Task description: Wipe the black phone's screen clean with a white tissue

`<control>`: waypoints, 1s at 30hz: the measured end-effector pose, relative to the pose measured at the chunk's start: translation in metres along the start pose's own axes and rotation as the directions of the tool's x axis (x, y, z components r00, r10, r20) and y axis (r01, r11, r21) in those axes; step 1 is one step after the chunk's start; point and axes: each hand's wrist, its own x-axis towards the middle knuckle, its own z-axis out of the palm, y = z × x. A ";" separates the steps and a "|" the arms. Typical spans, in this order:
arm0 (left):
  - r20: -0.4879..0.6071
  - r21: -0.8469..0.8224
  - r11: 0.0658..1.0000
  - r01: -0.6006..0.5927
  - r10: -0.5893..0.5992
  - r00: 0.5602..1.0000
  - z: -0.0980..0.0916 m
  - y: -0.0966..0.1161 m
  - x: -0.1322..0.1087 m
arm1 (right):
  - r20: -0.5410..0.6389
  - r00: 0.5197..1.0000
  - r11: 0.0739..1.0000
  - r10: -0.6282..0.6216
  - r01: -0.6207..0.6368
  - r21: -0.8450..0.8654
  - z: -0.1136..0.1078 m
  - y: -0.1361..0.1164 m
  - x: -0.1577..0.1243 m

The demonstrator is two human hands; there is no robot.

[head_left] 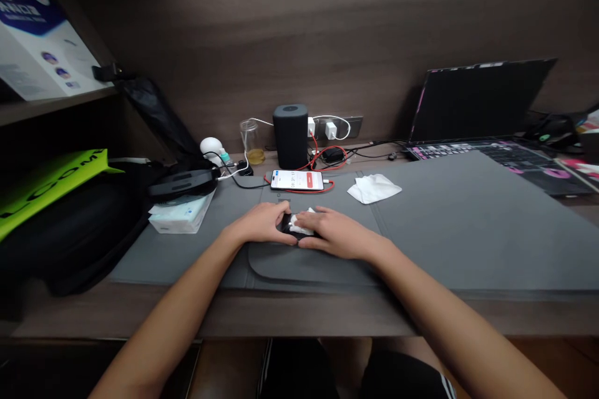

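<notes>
Both hands meet at the middle of the grey desk mat (458, 224). My left hand (255, 224) is closed round the left end of a small black object (285, 225) lying on the mat. My right hand (334, 232) presses a small white tissue (299, 222) onto that black object with its fingers together. Most of the black object is hidden under the hands, so I cannot make out what it is.
A phone (297, 179) on a red cable lies just beyond the hands, with a crumpled white tissue (373, 187) to its right. A black speaker (291, 135), a glass (251, 140), a tissue pack (180, 213) and a laptop (486, 106) stand around.
</notes>
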 end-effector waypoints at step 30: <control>0.028 -0.002 1.000 0.025 -0.025 0.999 -0.004 0.003 0.000 | 0.034 0.936 0.932 0.352 -0.353 0.082 -0.032 0.023 -0.022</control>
